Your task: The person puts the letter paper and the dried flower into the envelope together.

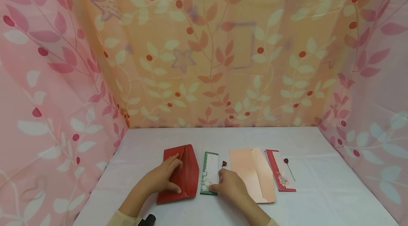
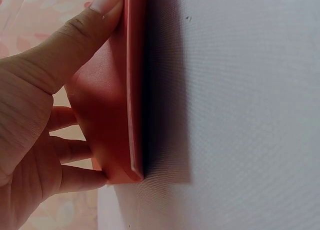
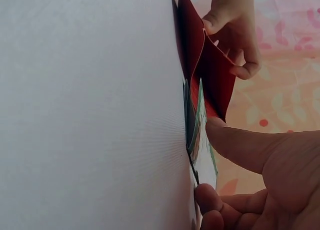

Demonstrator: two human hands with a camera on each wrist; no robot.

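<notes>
On the white table, my left hand (image 1: 167,176) holds a red envelope (image 1: 192,173), thumb and fingers spread across its body. Its flap lies unfolded to the right, and its mouth gapes in the right wrist view. My right hand (image 1: 232,183) grips a folded, green-edged floral card (image 1: 210,162) near its lower right part. The thumb lies on the card's face; the index finger is at its right side. A small dark red artificial rose (image 1: 224,163) pokes out just beyond that finger. Most of its stem is hidden.
A peach envelope (image 1: 243,169) with its flap unfolded lies partly under my right forearm. To its right are a red-edged floral card (image 1: 278,171) and a second dark red rose (image 1: 286,160) on a thin stem. Patterned curtains (image 1: 207,105) border the table's back and sides.
</notes>
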